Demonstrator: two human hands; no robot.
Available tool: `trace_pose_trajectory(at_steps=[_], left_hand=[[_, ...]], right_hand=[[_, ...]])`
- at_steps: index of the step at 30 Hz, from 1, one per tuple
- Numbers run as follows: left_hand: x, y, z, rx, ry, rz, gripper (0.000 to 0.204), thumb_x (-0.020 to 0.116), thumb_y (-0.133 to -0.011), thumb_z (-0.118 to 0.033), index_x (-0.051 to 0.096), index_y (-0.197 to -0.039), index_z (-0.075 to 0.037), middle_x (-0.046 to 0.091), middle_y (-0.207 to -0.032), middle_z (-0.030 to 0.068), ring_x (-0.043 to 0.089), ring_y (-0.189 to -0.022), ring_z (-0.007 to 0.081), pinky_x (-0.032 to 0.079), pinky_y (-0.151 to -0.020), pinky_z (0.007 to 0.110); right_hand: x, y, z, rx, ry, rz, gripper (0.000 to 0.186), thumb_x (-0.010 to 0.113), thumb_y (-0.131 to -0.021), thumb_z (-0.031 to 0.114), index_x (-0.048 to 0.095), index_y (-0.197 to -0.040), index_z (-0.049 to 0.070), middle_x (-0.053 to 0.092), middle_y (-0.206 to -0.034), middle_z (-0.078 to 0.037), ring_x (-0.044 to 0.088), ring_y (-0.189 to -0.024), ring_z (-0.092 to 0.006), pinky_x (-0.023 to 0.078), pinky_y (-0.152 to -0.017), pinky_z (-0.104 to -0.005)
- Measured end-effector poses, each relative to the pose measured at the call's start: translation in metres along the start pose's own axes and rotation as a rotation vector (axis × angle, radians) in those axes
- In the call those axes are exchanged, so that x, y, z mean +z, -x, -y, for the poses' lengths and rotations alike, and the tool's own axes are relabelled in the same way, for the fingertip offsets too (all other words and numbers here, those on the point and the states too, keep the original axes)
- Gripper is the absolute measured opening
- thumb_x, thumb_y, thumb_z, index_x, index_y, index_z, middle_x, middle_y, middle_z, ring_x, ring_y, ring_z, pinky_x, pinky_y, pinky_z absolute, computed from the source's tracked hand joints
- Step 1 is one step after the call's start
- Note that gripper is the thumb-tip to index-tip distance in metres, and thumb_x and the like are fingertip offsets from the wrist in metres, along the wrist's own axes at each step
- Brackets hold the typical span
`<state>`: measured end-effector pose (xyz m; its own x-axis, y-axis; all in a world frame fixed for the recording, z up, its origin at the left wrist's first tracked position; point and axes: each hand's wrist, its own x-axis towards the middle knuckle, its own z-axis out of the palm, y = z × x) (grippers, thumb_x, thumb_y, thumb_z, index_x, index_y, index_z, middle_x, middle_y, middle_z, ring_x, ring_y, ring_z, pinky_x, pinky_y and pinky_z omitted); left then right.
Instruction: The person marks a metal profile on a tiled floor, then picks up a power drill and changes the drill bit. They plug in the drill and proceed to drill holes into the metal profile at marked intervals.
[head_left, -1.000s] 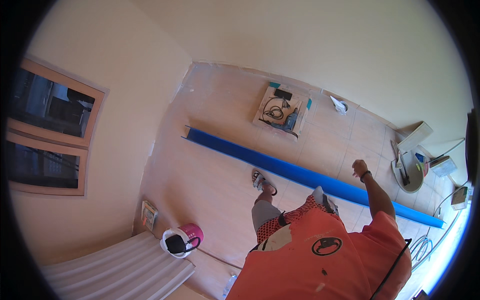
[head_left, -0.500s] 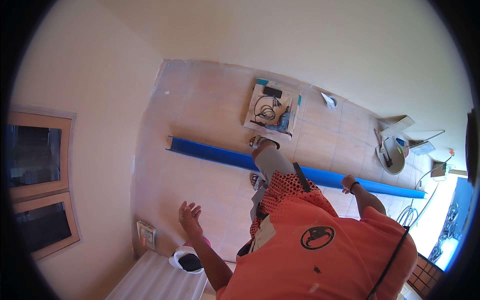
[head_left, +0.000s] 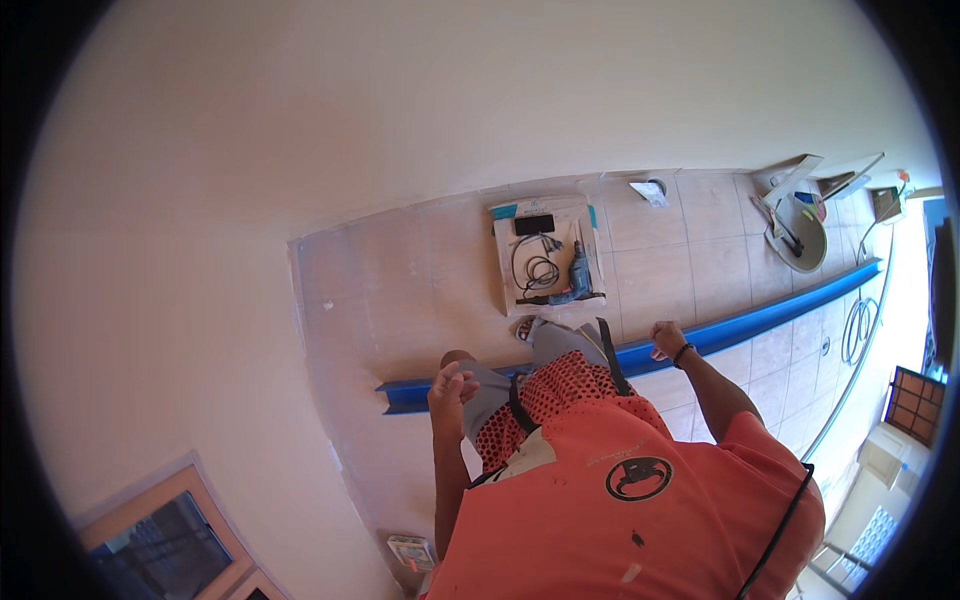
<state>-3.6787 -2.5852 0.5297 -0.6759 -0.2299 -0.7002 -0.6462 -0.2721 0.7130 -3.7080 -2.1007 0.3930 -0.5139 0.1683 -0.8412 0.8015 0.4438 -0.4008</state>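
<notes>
Tiled floor [head_left: 650, 280] surrounds the blue beam [head_left: 752, 320]. Near it hang the left hand [head_left: 452, 390], fingers slightly apart, and right hand [head_left: 669, 341], fingers curled together; treading carefully looks wise.

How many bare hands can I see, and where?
2. The bare left hand shows in front of the grey trouser leg; the bare right hand, wearing a dark bracelet, appears over the long blue channel-shaped beam. No other hands show.
</notes>
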Motion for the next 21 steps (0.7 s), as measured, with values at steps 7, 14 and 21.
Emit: trace_pose_trajectory(at_steps=[7,14,21], left_hand=[[0.021,-0.141,-0.033,-0.258,-0.247,0.323,0.037,0.051,-0.098,-0.018,0.048,-0.13,-0.001,0.064,-0.104,0.01,0.066,-0.084,0.0171,0.052,-0.077,0.029],[0.016,-0.287,0.058,-0.454,-0.415,0.566,0.046,0.053,-0.098,-0.022,0.041,-0.136,-0.001,0.061,-0.11,0.0127,0.066,-0.087,0.0214,0.053,-0.078,0.033],[0.02,-0.373,0.103,-0.459,-0.573,0.57,0.047,0.053,-0.098,-0.025,0.043,-0.136,0.0,0.06,-0.11,0.0113,0.062,-0.095,0.0174,0.048,-0.087,0.029]], right_hand=[[0.118,0.006,0.018,0.258,-0.481,-0.076,0.027,0.046,-0.085,0.005,0.059,-0.109,0.003,0.064,-0.071,-0.011,0.066,-0.057,-0.0195,0.056,-0.048,-0.0342],[0.227,-0.072,-0.014,0.452,-0.639,-0.266,0.041,0.05,-0.083,0.005,0.053,-0.124,0.005,0.064,-0.077,-0.011,0.065,-0.062,-0.0182,0.053,-0.049,-0.0301],[0.331,-0.341,-0.046,0.472,-0.686,-0.431,0.068,0.07,-0.074,0.014,0.039,-0.132,-0.003,0.059,-0.102,-0.02,0.061,-0.091,-0.0282,0.05,-0.075,-0.0376]])
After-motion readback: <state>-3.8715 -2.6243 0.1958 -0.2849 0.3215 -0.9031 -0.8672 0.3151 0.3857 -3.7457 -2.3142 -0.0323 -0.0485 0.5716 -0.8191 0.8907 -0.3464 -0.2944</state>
